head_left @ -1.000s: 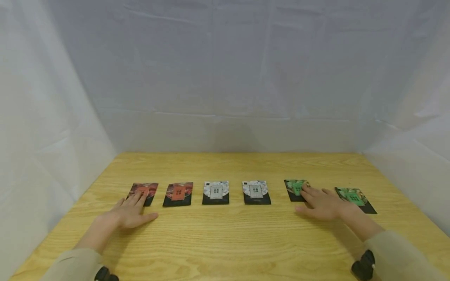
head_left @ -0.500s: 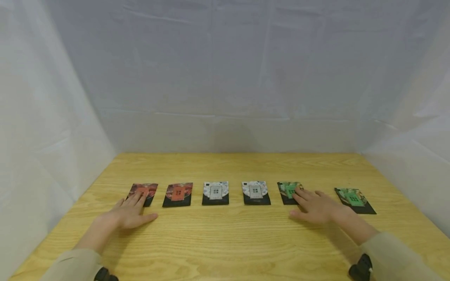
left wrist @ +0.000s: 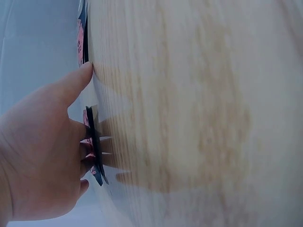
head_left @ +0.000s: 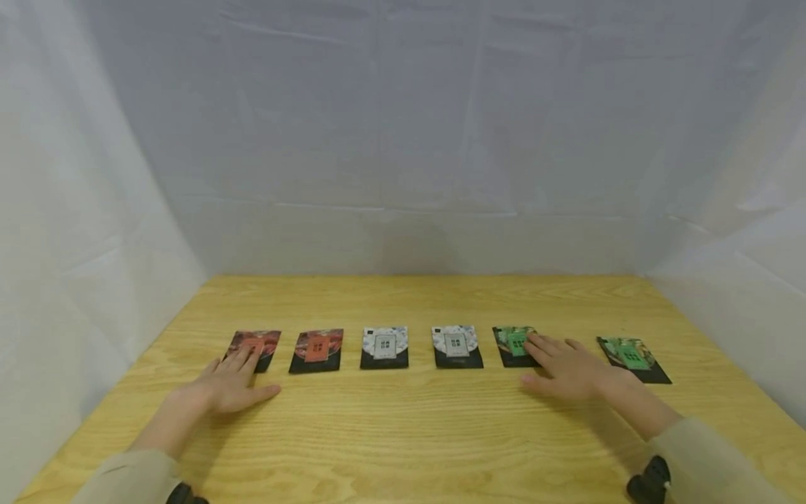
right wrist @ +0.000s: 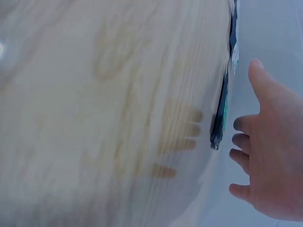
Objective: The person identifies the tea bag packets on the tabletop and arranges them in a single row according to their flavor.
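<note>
Spread flat, my left hand (head_left: 223,385) rests its fingertips on the leftmost red-and-black packet (head_left: 269,339). In the left wrist view, that packet (left wrist: 94,146) lies under the fingers and the thumb sticks out to the side. My right hand (head_left: 569,369) has straight fingers over the right edge of a green-and-black packet (head_left: 510,339). The right wrist view shows these fingertips a small gap above the packet (right wrist: 220,116). Between the hands lie a second red packet (head_left: 317,350) and two white-and-black packets, one left (head_left: 384,348) and one right (head_left: 457,346).
Another green packet (head_left: 632,358) lies tilted beyond my right wrist. All the packets form a row across the wooden table (head_left: 403,434). A white sheet (head_left: 403,140) hangs behind the table and along both sides.
My right hand has slid the green packet left, nearer the white ones, and the fingers now look lifted a little. My left hand has stayed on the red packet.
</note>
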{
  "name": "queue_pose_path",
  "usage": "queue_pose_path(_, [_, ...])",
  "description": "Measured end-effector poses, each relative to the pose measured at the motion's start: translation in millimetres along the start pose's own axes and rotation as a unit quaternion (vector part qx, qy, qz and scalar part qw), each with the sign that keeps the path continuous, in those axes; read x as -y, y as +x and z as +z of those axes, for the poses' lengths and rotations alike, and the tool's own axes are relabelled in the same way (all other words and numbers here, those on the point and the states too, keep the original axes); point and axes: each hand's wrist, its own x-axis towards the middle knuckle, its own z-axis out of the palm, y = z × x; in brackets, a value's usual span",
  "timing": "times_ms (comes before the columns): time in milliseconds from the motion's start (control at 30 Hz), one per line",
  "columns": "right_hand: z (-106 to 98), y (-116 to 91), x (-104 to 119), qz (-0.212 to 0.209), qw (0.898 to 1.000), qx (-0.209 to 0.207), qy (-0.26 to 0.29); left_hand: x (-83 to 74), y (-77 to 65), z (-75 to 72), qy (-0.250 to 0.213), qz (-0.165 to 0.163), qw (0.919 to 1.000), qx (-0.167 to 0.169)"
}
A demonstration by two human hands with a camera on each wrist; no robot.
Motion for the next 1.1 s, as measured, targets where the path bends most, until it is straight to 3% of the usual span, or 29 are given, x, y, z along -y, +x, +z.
queue_pose_path(533, [0,-26,-28,0.017,0.999,-0.046,0.003,0.7,2.3,1.4,-0.007,0.002,1.0,0.006])
queue_pose_path(833, [1,-47,-52,0.046,0.996,-0.081,-0.005,4.3,3.4,2.3,-0.011,0.002,0.9999,0.004])
queue_pose_path(1100, [3,-69,-79,0.071,0.993,-0.085,0.034,5.1,4.2,1.7,-0.016,0.002,0.9998,0.011])
